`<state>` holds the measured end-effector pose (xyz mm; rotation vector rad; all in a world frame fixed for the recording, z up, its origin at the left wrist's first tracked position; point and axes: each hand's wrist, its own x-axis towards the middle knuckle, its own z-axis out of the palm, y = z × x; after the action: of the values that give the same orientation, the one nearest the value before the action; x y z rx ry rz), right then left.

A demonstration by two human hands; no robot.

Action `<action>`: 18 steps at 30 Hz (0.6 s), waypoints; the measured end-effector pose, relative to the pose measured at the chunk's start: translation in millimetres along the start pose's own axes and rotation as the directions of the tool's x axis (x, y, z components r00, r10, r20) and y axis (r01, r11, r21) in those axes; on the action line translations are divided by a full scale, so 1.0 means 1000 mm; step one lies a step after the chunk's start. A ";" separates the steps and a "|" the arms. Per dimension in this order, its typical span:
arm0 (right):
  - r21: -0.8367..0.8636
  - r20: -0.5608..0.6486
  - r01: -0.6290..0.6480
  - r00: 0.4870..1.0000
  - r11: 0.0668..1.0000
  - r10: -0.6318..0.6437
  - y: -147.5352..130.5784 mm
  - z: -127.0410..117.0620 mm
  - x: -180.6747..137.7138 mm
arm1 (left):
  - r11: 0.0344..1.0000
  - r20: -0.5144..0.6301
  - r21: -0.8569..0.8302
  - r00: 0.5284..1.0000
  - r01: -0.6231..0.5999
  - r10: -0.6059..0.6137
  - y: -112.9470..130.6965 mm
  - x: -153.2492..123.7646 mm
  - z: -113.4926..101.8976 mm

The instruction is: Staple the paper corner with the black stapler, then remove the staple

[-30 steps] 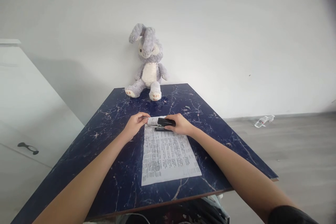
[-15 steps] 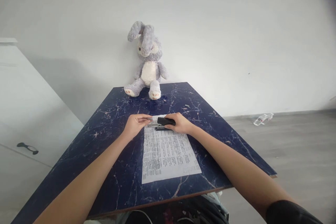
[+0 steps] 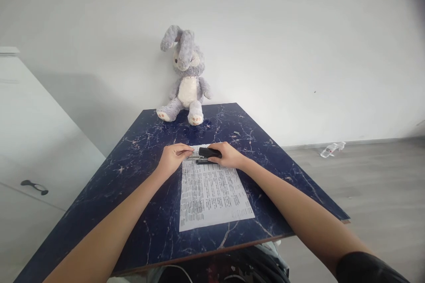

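Note:
A black stapler (image 3: 209,153) is gripped in my right hand (image 3: 229,154) over the upper part of a printed sheet of paper (image 3: 215,194). Its top arm is raised, and a silvery metal part sticks out to the left. Just left of that metal end, my left hand (image 3: 171,157) has thumb and fingertips pinched together. Whatever is between those fingertips is too small to make out. The paper lies flat on a dark blue marble-patterned table (image 3: 159,230), its top edge partly covered by my hands and the stapler.
A grey plush rabbit (image 3: 188,90) sits at the table's far edge against the white wall. A small object (image 3: 236,132) lies toward the back right of the tabletop. White cabinets (image 3: 40,141) stand at the left. Clear plastic bottles (image 3: 328,150) lie on the floor at right.
My left fingertips have shifted very slightly to the right, beside the stapler's open metal part. My right hand, the stapler and the paper look the same.

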<state>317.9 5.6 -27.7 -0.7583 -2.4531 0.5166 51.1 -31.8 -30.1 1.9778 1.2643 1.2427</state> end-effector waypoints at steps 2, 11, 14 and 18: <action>0.001 -0.002 0.004 1.000 1.000 -0.004 0.000 0.000 0.000 | 0.999 0.006 -0.042 1.000 0.002 -0.001 -0.001 0.000 0.001; -0.006 0.004 0.003 1.000 1.000 -0.003 0.001 0.000 0.000 | 1.000 0.009 0.004 1.000 0.003 -0.003 0.002 -0.002 0.003; -0.006 0.007 0.005 1.000 1.000 -0.005 0.002 0.000 0.000 | 0.994 -0.001 0.090 0.998 -0.056 0.056 0.005 -0.001 0.003; -0.008 0.013 0.005 1.000 1.000 -0.005 0.002 0.000 0.000 | 0.982 -0.006 0.147 0.992 -0.121 0.123 0.005 0.000 0.002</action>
<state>318.3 7.0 -28.5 -0.7545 -2.4700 0.5112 55.1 -34.0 -27.1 2.1834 1.2908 1.2559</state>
